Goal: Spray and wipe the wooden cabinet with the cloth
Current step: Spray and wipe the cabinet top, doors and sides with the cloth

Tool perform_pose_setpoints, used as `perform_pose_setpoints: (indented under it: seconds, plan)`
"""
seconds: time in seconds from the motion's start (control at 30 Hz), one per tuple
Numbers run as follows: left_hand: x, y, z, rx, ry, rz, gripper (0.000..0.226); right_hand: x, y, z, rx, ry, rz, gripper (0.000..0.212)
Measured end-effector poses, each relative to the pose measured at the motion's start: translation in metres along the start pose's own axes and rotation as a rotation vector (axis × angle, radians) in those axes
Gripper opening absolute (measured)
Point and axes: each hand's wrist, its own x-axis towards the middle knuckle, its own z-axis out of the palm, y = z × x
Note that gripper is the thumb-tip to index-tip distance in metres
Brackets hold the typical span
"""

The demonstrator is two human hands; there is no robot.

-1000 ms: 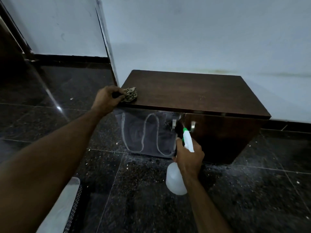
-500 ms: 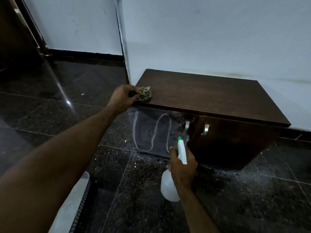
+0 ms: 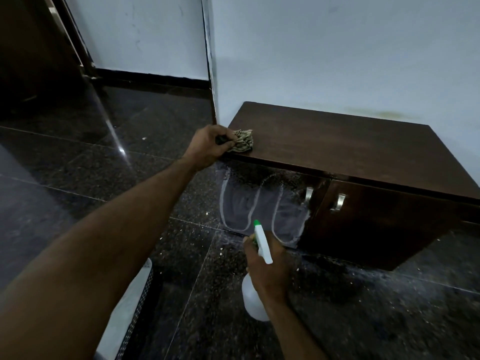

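A low dark wooden cabinet (image 3: 337, 141) stands against the white wall, with two doors and metal handles. Its left door (image 3: 262, 203) is covered in whitish spray with looping wipe streaks. My left hand (image 3: 207, 149) grips a crumpled patterned cloth (image 3: 242, 141) at the front left corner of the cabinet top. My right hand (image 3: 270, 266) holds a white spray bottle (image 3: 255, 302) with a green nozzle tip, low in front of the left door, nozzle aimed at it.
Dark polished stone floor (image 3: 363, 320) with white specks lies around the cabinet. A white perforated bin (image 3: 130, 315) stands at the lower left. A wall corner (image 3: 209, 74) juts out just left of the cabinet, and a dark door frame (image 3: 39, 61) stands far left.
The view has shifted so the cabinet sits further right and lower. My right hand with the bottle has dropped and drawn back from the door. My left hand keeps the cloth at the corner.
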Motion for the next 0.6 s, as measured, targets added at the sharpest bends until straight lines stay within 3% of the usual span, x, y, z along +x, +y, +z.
perform_pose_setpoints:
  seconds: [0.17, 0.33, 0.6]
  plan:
    - [-0.001, 0.000, 0.003, -0.004, 0.026, -0.004, 0.015, -0.001, -0.001, 0.008, -0.011, -0.013, -0.027, 0.030]
    - [-0.002, 0.000, 0.004, 0.013, 0.034, 0.023, 0.014, -0.011, 0.024, -0.002, -0.096, -0.068, 0.093, 0.018]
    - [-0.004, 0.008, 0.007, 0.041, 0.055, 0.014, 0.012, -0.023, 0.062, -0.040, -0.238, 0.024, 0.263, 0.028]
